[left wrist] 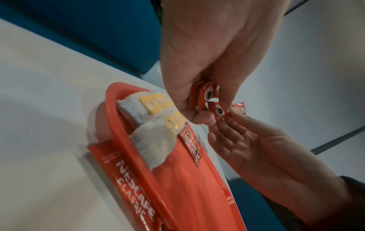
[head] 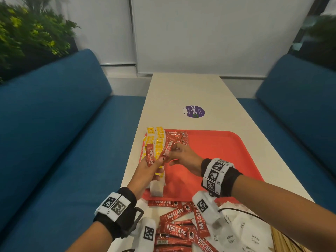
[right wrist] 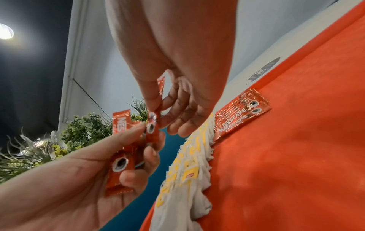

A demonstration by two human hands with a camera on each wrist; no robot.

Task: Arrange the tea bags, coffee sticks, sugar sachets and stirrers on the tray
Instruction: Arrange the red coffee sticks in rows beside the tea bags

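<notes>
My left hand (head: 156, 161) hovers over the left side of the red tray (head: 218, 148) and grips a small bundle of red Nescafe coffee sticks (right wrist: 120, 168). My right hand (head: 170, 153) meets it and pinches the end of one stick (right wrist: 153, 125) from that bundle between thumb and forefinger. A row of tea bags (head: 157, 140) with yellow tags lies along the tray's left edge. A few coffee sticks (head: 179, 137) lie flat at the tray's far left corner, beside the tea bags.
Loose coffee sticks (head: 179, 224) are heaped on the table in front of the tray, with white sugar sachets (head: 241, 231) to their right and wooden stirrers (head: 283, 240) at the bottom right. Blue benches (head: 54, 124) flank the narrow table. A purple sticker (head: 194, 111) lies beyond the tray.
</notes>
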